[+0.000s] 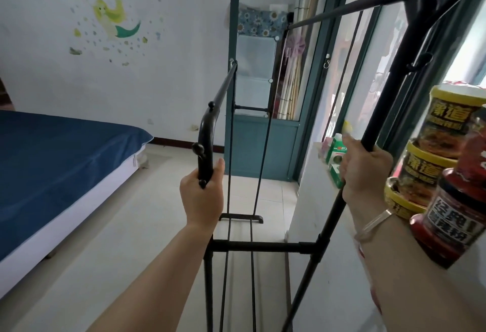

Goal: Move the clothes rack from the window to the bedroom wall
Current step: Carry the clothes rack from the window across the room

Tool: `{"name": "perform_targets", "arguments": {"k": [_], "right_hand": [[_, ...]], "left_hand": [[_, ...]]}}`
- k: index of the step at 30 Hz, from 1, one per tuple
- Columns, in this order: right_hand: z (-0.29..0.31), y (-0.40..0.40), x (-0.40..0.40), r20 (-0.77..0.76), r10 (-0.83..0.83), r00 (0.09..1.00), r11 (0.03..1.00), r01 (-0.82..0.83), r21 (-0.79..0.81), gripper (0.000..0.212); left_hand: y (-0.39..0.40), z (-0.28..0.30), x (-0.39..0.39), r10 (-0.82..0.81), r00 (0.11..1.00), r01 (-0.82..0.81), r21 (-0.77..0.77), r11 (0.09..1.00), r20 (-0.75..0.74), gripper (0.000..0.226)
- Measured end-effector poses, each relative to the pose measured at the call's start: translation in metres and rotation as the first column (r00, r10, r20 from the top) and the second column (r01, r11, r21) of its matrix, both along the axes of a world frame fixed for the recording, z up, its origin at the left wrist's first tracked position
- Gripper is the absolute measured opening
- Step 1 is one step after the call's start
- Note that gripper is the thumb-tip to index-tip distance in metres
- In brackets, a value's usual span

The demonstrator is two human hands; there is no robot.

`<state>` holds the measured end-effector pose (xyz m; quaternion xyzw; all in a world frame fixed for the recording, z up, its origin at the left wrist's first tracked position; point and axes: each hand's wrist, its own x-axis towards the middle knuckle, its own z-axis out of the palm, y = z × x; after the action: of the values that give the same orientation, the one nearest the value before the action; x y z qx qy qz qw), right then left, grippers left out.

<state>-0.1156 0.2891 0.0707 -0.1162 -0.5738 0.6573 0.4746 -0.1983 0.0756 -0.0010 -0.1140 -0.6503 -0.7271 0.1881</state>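
Note:
A black metal clothes rack stands in front of me, beside the window on the right. It has two top rails and no clothes on it. My left hand is shut on the near left upright, just below its curved top. My right hand is shut on the near right upright, which leans along the windowsill. The far foot of the rack rests on the tiled floor. The bedroom wall, white with a mermaid sticker, is at the left and ahead.
A bed with a blue sheet fills the left side. A teal door frame stands ahead. Stacked instant-noodle cups and small cartons sit on the windowsill at right. Pale tiled floor lies between bed and rack.

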Motion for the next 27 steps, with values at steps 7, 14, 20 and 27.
{"name": "perform_targets", "arguments": {"k": [7,14,20,27], "right_hand": [[-0.001,-0.004,-0.06,0.065,0.016,0.998,1.0,-0.015,-0.027,0.033],[-0.002,-0.009,-0.121,0.067,0.051,0.996,0.999,-0.051,-0.001,0.044],[-0.002,-0.008,-0.162,0.02,0.063,0.998,0.998,-0.063,-0.03,0.041],[0.001,0.012,-0.208,0.013,0.093,0.996,0.994,-0.092,-0.065,0.051]], "left_hand": [[-0.01,-0.003,-0.059,0.036,0.999,-0.035,0.016,0.999,-0.037,0.056],[-0.019,-0.001,-0.111,0.052,0.999,-0.052,0.019,0.998,-0.011,0.056],[-0.017,0.0,-0.147,0.069,0.997,-0.069,0.016,0.998,-0.026,0.056],[0.004,0.003,-0.185,0.105,0.993,-0.104,0.017,0.994,-0.055,0.05]]}}
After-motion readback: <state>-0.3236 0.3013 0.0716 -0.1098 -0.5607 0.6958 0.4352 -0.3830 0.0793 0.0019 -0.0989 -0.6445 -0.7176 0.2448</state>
